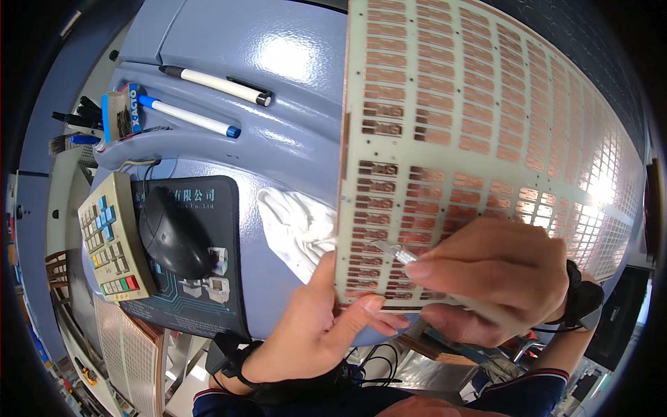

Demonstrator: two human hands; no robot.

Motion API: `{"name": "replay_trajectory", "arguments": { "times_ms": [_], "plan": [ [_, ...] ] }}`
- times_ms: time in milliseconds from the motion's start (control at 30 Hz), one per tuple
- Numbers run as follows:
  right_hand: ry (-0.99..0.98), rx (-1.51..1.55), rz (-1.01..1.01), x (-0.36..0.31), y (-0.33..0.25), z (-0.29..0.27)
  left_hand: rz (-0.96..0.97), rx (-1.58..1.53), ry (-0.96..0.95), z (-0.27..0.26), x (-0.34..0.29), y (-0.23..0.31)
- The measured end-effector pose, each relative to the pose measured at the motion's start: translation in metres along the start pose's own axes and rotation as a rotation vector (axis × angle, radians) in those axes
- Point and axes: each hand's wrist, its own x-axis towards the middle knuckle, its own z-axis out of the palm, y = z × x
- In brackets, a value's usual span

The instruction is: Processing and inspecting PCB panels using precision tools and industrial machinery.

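A large pale circuit board panel (pixel 403 149) with rows of copper patterns lies tilted over the blue-grey surface. My left hand (pixel 316 320) grips its near left corner, thumb on top and the other fingers curled at the edge. In my right hand (pixel 497 278) is a craft knife (pixel 399 255), pinched close to its metal collar. Its blade tip is at the copper patterns near the panel's left side; whether it touches the surface I cannot tell. The right hand covers part of the panel's lower rows. Several patterns on the left look darker than the others.
Left of the panel are a crumpled white cloth (pixel 299 226), a black mouse (pixel 174 233) on a dark mouse pad (pixel 222 309), and a beige keypad (pixel 114 240). Behind them lie a black-and-white pen (pixel 219 85), a blue-capped pen (pixel 187 115) and a small blue box (pixel 124 115).
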Motion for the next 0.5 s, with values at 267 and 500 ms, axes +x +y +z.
{"name": "replay_trajectory", "arguments": {
  "times_ms": [267, 500],
  "plan": [
    [0.044, -0.190, -0.015, 0.004, -0.009, 0.008, -0.034, 0.105, 0.034, 0.000, 0.001, 0.004],
    [-0.001, -0.190, -0.084, 0.000, -0.004, 0.012, 0.012, 0.092, 0.024, -0.006, 0.003, -0.005]
  ]
}}
